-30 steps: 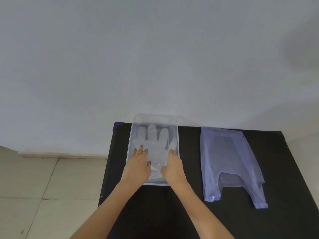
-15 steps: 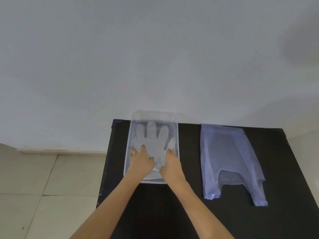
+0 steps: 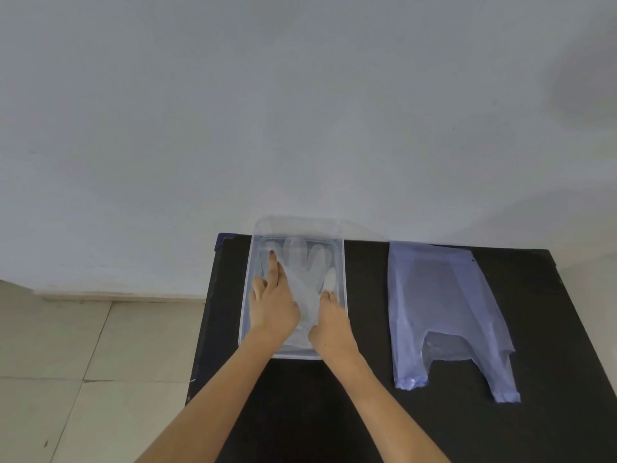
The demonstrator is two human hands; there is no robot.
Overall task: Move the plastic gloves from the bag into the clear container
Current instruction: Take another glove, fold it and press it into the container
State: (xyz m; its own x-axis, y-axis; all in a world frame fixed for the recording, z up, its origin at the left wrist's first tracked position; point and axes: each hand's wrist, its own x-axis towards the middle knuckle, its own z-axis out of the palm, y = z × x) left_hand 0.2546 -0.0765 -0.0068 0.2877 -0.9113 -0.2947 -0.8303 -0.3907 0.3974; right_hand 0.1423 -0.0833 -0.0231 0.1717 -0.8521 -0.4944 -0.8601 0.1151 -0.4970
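Note:
A clear rectangular container [image 3: 344, 262] sits on the left part of a black table [image 3: 367, 412]. Translucent plastic gloves [image 3: 309, 272] lie flat inside it, fingers pointing toward the wall. My left hand [image 3: 272, 304] rests palm down on the left side of the gloves, one finger stretched up along a glove finger. My right hand [image 3: 332, 317] presses flat on the glove's right side near its thumb. A thin bluish plastic bag [image 3: 440, 305] lies flat on the table to the right of the container, handles toward me.
The table stands against a plain white wall [image 3: 300, 111]. Tiled floor [image 3: 66, 379] shows to the left of the table's left edge. Bare black tabletop lies between container and bag and in front of both.
My left hand has slid farther up over the gloves, with one finger extended toward the glove fingers. My right hand stays almost where it was. The bag has not moved.

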